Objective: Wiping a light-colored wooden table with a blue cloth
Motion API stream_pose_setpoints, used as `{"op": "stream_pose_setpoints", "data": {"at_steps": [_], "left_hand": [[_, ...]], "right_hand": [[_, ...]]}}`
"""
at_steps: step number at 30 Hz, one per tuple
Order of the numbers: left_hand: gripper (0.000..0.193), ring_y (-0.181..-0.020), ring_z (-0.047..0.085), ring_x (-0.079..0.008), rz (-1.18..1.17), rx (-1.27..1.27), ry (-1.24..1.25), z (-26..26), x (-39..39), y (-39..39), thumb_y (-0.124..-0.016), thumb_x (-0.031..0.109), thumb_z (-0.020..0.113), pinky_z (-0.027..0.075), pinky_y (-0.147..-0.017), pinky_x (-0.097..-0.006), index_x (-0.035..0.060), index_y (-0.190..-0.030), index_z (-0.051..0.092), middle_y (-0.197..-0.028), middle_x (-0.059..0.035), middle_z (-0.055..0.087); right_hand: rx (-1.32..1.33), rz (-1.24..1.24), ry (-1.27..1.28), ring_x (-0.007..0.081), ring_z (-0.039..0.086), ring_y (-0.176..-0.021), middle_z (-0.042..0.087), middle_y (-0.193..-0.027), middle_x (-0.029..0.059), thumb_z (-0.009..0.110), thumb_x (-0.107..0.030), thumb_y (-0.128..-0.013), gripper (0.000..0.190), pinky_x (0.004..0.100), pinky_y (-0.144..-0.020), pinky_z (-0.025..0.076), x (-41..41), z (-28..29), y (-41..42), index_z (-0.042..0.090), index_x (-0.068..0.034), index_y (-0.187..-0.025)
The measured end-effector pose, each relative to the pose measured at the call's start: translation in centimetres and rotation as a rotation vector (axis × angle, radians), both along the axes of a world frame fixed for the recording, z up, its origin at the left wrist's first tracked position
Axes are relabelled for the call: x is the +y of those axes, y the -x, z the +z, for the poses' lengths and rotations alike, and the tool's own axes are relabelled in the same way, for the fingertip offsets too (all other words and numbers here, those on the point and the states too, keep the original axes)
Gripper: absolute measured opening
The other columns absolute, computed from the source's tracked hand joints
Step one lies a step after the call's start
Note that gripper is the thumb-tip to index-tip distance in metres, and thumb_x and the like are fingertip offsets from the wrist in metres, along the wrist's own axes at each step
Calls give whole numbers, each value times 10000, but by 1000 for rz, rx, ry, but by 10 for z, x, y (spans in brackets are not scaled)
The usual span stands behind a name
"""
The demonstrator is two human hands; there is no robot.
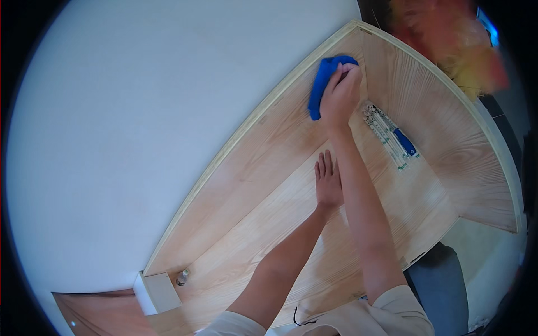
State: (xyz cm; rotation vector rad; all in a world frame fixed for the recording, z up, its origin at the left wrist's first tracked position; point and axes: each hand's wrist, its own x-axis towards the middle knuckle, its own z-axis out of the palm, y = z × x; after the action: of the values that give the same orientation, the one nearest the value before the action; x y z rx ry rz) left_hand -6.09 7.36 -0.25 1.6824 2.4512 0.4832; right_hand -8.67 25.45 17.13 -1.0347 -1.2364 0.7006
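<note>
My right hand (342,96) grips a bunched blue cloth (321,86) against the upright wooden back panel, close to the corner where the side panel (424,88) meets it. Lower down, my left hand (329,180) lies palm down on the wood-grain desktop (273,218), holding nothing. Its fingers are slightly apart and point toward the back panel (260,130). Part of that hand is hidden by my right forearm. To the right of my right forearm, a clear plastic packet (388,138) of slim white printed sticks, with a blue piece on it, rests on the desktop by the side panel.
At the desk's far left stand a small clear bottle (182,277) and a white box-like unit (159,292). Reddish-brown fabric (105,311) hangs beyond. A grey chair (439,285) is at lower right. Past the side panel is a blurred red-and-yellow fluffy thing (454,42). A white wall (138,117) rises behind.
</note>
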Motion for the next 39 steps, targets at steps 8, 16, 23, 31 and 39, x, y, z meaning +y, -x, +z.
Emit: {"op": "stream_pose_setpoints", "data": {"at_steps": [8,16,23,31,39], "left_hand": [[780,-1535,92,-465,6,45,12,-6,5,-5,-937,419,531,80,-1241,-565,61,-1586,287,-1647,-281,163],[762,-1550,55,-419,52,-176,-13,16,2,-15,-997,441,530,67,-1246,-541,57,-1593,251,-1647,-260,179],[782,-1539,68,-439,2,-49,47,8,0,-6,-973,434,533,76,-1251,-532,31,-1583,255,-1625,-262,211],[800,-1540,62,-455,-21,32,125,-11,0,3,-958,413,530,82,-1248,-544,-22,-1567,247,-1635,-272,188],[777,-1540,70,-451,-5,20,114,4,2,-5,-972,417,516,84,-1248,-543,-12,-1567,257,-1638,-260,197]], "right_hand": [[-152,-24,350,492,583,-1076,589,-1131,299,463,-114,-1036,200,509,-915,465,0,-128,-7,499,38,-1161],[77,120,190,445,618,-929,551,-1108,244,504,-145,-1034,193,506,-841,500,-53,2,13,503,-13,-1175],[143,461,3,315,562,-963,491,-1125,187,629,-77,-971,268,408,-864,479,-56,-68,-20,515,-43,-1210],[-64,271,-53,425,494,-1204,494,-1250,234,658,6,-903,329,454,-1018,427,-58,-107,-10,528,-32,-1203],[57,393,-76,414,476,-1246,496,-1300,226,744,-79,-859,437,449,-1051,412,-56,-106,-29,532,-43,-1239]]}}
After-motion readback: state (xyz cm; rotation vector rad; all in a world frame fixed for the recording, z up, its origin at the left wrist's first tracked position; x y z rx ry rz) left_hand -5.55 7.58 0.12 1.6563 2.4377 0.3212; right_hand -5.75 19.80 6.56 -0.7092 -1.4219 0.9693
